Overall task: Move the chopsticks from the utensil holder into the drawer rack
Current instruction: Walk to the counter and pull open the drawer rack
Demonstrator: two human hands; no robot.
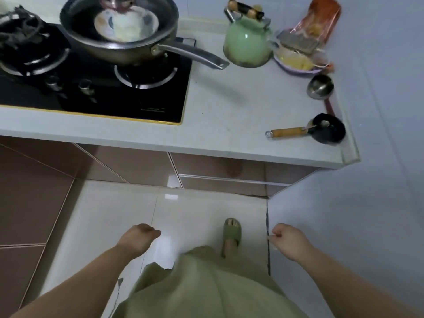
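Your left hand (140,237) hangs low over the pale floor tiles, fingers curled loosely in and gripping nothing. Your right hand (288,239) is curled too, near the wall; something pale shows at its fingertips, too blurred to tell what. One foot in a green slipper (232,232) stands between them. Further off, the counter (229,111) carries a brush (321,130), a green kettle (246,45) and a pan (119,31) on the black hob (96,92). No chopsticks, holder or drawer rack show here
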